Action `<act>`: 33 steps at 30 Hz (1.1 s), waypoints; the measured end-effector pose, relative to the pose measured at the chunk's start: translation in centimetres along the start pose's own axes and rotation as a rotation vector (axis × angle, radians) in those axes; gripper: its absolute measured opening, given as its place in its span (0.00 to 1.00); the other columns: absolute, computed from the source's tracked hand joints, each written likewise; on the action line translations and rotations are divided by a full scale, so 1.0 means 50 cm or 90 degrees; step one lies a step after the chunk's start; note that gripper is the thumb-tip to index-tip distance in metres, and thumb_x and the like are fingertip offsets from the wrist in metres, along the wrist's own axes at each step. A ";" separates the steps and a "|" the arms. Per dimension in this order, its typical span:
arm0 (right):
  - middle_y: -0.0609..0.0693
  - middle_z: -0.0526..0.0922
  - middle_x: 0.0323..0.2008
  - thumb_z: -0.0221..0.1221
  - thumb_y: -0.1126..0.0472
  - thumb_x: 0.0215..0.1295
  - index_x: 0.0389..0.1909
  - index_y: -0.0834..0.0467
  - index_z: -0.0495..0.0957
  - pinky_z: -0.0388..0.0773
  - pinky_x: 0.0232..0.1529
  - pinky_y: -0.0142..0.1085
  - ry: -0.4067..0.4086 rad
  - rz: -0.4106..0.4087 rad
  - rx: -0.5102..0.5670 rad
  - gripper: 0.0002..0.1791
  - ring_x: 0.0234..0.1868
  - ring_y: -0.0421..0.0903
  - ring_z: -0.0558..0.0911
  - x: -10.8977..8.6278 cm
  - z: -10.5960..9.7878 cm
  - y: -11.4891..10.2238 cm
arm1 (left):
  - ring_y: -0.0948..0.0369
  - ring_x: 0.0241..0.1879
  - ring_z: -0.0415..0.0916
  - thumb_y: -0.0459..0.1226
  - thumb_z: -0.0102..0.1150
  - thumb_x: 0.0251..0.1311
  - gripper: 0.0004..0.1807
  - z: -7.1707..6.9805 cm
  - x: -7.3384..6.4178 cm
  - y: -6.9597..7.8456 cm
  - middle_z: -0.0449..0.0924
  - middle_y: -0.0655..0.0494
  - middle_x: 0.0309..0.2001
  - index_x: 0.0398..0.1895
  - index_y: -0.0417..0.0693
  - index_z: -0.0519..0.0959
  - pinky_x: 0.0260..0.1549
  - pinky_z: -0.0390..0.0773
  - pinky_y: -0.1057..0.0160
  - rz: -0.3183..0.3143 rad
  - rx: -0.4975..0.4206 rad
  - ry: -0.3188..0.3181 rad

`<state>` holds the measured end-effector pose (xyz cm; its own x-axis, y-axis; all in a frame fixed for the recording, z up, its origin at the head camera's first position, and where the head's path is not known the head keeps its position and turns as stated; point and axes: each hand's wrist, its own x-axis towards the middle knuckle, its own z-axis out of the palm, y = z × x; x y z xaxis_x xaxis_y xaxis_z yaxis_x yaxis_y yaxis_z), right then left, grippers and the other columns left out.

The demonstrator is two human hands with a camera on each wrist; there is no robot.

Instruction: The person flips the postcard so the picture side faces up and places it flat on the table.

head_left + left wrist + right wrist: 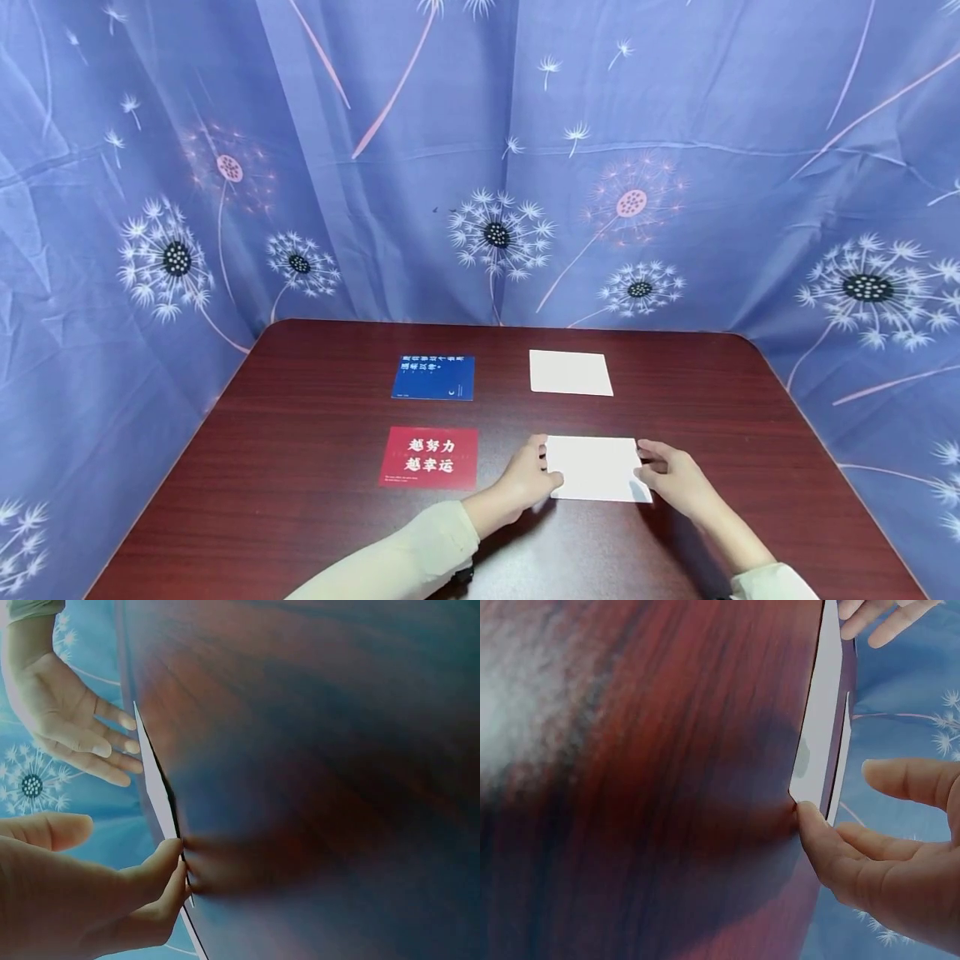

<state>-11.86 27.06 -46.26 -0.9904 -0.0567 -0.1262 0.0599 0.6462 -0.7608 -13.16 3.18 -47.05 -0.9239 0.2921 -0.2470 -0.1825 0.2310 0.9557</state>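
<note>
Near card (pixel 598 468) sits at the red card's (pixel 429 459) three o'clock. Left hand (pixel 522 475) and right hand (pixel 678 482), fingers loose, touch its ends without clasping; uneven pressure could skew it.

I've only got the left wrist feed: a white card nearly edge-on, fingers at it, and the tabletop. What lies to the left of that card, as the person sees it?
Observer: The head view shows a red card with white characters, left of the white card.
Operator: Anything farther back than the red one?
Observer: Yes, a blue card lies behind it, apart from it.
Operator: Does the right wrist feed add anything?
Observer: It shows a greyish patch on the white card, near the end where the right hand is. Mark or shadow, I can't tell.
</note>
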 end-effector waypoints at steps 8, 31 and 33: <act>0.73 0.74 0.52 0.58 0.71 0.62 0.59 0.79 0.65 0.80 0.38 0.34 0.003 0.032 0.053 0.27 0.48 0.59 0.79 0.002 0.000 -0.002 | 0.41 0.56 0.68 0.23 0.56 0.50 0.34 0.004 0.009 -0.006 0.67 0.37 0.59 0.65 0.29 0.61 0.52 0.75 0.47 0.009 -0.003 0.022; 0.66 0.76 0.51 0.56 0.73 0.60 0.64 0.73 0.63 0.75 0.37 0.27 0.045 0.077 0.126 0.30 0.44 0.44 0.78 0.012 -0.002 0.003 | 0.61 0.32 0.70 0.19 0.53 0.45 0.31 -0.018 0.033 -0.017 0.73 0.51 0.36 0.59 0.31 0.69 0.29 0.73 0.68 0.012 -0.030 0.038; 0.66 0.77 0.50 0.56 0.73 0.60 0.64 0.75 0.63 0.75 0.36 0.27 0.048 0.081 0.132 0.30 0.42 0.41 0.77 0.013 -0.001 0.003 | 0.62 0.28 0.70 0.19 0.52 0.44 0.32 -0.019 0.035 -0.019 0.72 0.51 0.34 0.60 0.32 0.69 0.25 0.71 0.70 0.021 -0.030 0.036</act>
<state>-12.48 27.14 -46.41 -0.9793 0.0770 -0.1875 0.2013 0.4746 -0.8569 -14.90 2.59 -48.22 -0.9468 0.2459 -0.2076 -0.1666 0.1774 0.9699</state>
